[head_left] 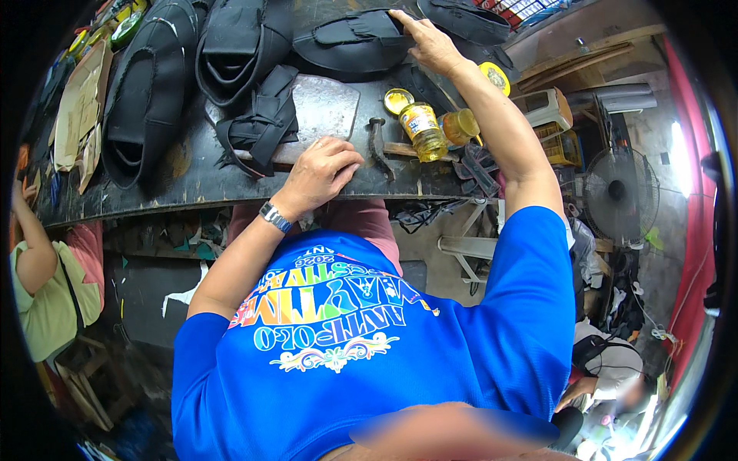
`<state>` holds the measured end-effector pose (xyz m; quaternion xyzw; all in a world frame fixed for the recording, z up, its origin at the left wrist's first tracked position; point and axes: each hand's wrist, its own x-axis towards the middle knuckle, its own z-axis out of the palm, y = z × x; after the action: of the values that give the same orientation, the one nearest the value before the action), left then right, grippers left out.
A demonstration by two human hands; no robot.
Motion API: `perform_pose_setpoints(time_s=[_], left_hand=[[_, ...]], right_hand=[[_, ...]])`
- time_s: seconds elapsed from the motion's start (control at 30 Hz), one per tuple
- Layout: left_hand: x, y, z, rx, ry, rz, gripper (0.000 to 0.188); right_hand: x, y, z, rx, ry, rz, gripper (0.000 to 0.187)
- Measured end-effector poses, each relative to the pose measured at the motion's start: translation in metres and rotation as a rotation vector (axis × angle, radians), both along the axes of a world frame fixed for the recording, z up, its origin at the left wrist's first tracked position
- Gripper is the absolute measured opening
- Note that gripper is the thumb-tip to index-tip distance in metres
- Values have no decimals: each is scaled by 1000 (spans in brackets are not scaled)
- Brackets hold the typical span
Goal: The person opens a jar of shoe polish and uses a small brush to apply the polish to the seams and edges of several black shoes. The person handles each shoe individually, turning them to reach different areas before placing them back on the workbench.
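Note:
At the far side of the bench, my right hand (pixel 432 44) grips the heel end of a black shoe (pixel 350 42), one finger stretched along its opening. My left hand (pixel 323 170), wearing a metal watch, rests at the bench's near edge with loosely curled fingers and nothing visible in them. Just beyond it are a grey slab (pixel 327 107) and a piece of black strappy shoe material (pixel 265 119), which partly lies on the slab. To the right of the slab is a curved dark metal tool (pixel 377 150).
More black shoes (pixel 146 107) line the bench's left and back. Jars of yellowish stuff (pixel 423 131) stand right of the metal tool, near an open round tin (pixel 398 100). A fan (pixel 619 188) is at the right. Other people are at far left and lower right.

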<state>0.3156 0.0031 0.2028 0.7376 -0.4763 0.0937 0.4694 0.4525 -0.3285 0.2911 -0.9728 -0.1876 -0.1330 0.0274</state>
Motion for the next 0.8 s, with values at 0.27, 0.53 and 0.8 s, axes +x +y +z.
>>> perform_pose_setpoints(time_s=[0.27, 0.53, 0.8], left_hand=[[1, 1, -1, -19, 22, 2, 12], [0, 0, -2, 10, -10, -3, 14], [0, 1, -4, -1, -29, -5, 15]], right_hand=[[3, -6, -1, -165, -56, 4, 81], [-13, -8, 28, 97, -73, -35, 70], [-11, 18, 15, 70, 115, -117, 72]])
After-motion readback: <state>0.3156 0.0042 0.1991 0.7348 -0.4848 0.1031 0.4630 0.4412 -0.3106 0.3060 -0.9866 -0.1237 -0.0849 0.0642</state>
